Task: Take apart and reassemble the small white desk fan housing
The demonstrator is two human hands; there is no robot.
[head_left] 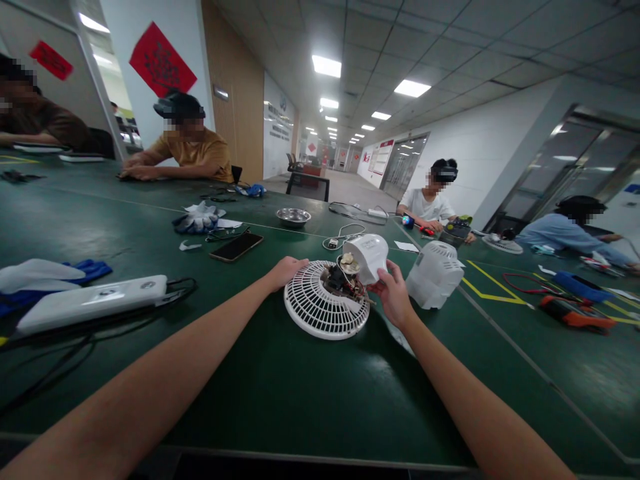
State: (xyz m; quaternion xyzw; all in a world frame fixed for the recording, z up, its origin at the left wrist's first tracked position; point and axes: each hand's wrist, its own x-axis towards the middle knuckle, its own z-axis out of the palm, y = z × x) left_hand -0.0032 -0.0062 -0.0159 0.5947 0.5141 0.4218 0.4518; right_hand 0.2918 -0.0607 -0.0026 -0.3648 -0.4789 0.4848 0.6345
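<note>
A round white fan grille [320, 323] lies on the green table in front of me. My left hand [289, 273] is closed on its far left rim. In the middle of the grille sits the fan motor [345, 270], with its wires bare. My right hand [394, 293] grips a smooth white motor cover [369, 257], which is tilted over the right side of the motor; I cannot tell whether the two touch. Just right of that hand stands a boxy, translucent white plastic housing [435, 277] with slots in its top.
To the left are a long white device [100, 303] with a cable, gloves [200, 219] and a phone [237, 246]. A metal bowl [293, 217] and a power strip [377, 214] stand farther back. An orange multimeter [575, 315] lies right. Several people sit around the table.
</note>
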